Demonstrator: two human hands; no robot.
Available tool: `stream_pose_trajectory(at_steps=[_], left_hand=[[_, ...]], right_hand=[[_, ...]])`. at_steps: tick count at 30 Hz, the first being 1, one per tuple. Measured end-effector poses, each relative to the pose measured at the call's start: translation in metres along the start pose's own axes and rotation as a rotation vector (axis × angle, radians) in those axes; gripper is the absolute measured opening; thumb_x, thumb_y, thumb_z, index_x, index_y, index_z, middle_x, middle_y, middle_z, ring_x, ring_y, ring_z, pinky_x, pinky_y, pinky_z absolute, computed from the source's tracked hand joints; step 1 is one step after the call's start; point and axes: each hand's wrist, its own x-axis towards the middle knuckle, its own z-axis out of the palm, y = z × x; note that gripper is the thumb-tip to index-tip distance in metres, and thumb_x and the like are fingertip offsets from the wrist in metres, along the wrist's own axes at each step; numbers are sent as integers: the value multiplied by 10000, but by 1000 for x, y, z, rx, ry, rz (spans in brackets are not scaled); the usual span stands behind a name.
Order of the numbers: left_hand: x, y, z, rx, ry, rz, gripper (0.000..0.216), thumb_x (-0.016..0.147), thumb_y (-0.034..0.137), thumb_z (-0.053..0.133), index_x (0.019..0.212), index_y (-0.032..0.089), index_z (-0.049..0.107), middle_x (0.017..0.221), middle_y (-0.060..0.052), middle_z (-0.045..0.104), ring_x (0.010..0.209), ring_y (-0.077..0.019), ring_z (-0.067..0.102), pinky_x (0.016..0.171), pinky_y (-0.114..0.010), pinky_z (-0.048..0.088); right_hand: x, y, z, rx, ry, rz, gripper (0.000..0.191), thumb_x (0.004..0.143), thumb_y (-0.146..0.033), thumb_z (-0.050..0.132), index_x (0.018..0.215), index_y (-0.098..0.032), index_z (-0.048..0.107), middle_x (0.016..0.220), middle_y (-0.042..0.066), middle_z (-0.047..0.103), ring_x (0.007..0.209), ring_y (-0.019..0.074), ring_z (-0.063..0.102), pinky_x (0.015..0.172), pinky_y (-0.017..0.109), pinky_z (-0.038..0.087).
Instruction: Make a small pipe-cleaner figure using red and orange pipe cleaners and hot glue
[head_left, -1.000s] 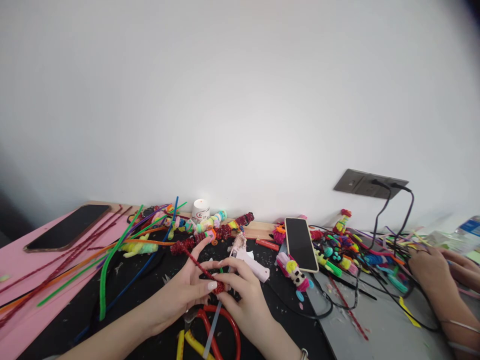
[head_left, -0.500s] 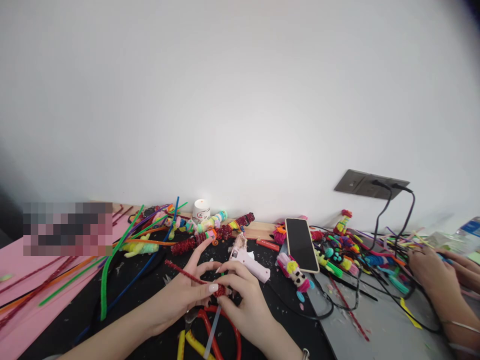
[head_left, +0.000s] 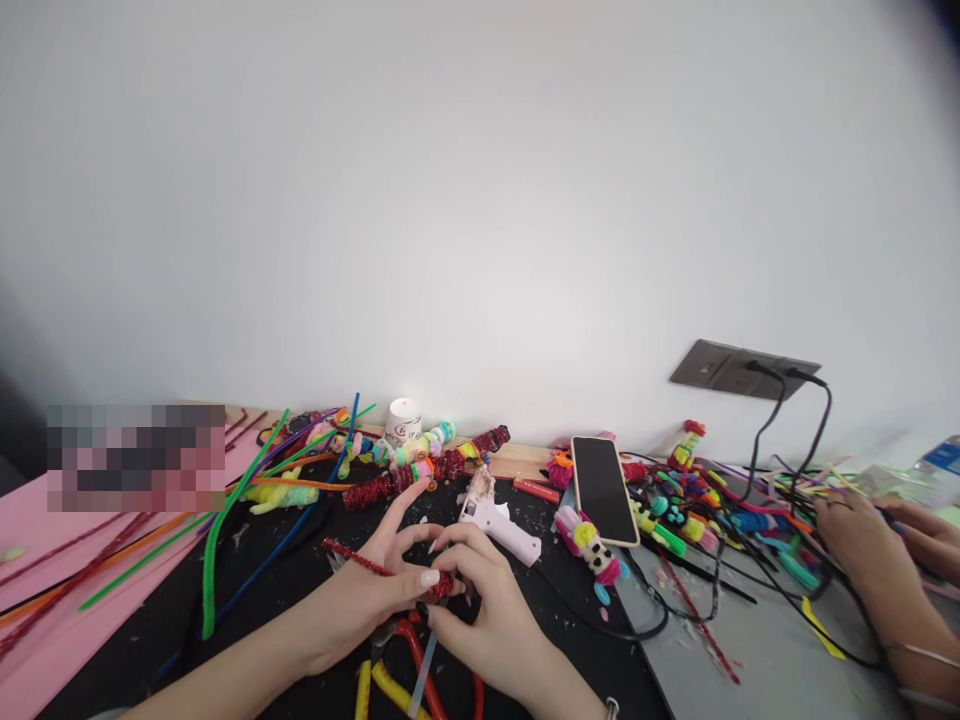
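Observation:
A dark red tinsel pipe cleaner (head_left: 352,554) is pinched in my left hand (head_left: 375,590), its straight tail sticking out to the left past the thumb. The other end is coiled between both hands. My right hand (head_left: 487,590) closes its fingers around the same coil from the right. Just below the hands lie pliers with red handles (head_left: 420,660), a yellow-handled tool (head_left: 386,690) and a clear glue stick (head_left: 424,672). A pale pink glue gun (head_left: 502,530) rests beyond my right hand, beside red wound pipe-cleaner pieces (head_left: 375,489).
A phone (head_left: 604,490) lies right of the glue gun, near a pipe-cleaner figure (head_left: 592,545). Pink paper (head_left: 82,590) and loose green stems (head_left: 217,550) spread left. A paper cup (head_left: 403,422) stands by the wall. Another person's hands (head_left: 870,545) work at right, near black cables (head_left: 765,440).
The pipe cleaner's free tail has swung slightly down and left. My fingers have shifted a little around the coil; both hands stay in nearly the same place.

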Motion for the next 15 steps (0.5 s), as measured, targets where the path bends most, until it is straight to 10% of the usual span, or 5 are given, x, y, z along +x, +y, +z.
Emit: stream_pose_trajectory(at_steps=[15], left_hand=[[-1,5,2,-27,14,-71,911,802,215,699,1462,403,100,1377,-104,455,991,-207,645,959,-447,426]], right_hand=[[3,10,-2,143,42,-12,110,876,-161,530,807,-192,611,971,53,584,926,183,562,800,279,435]])
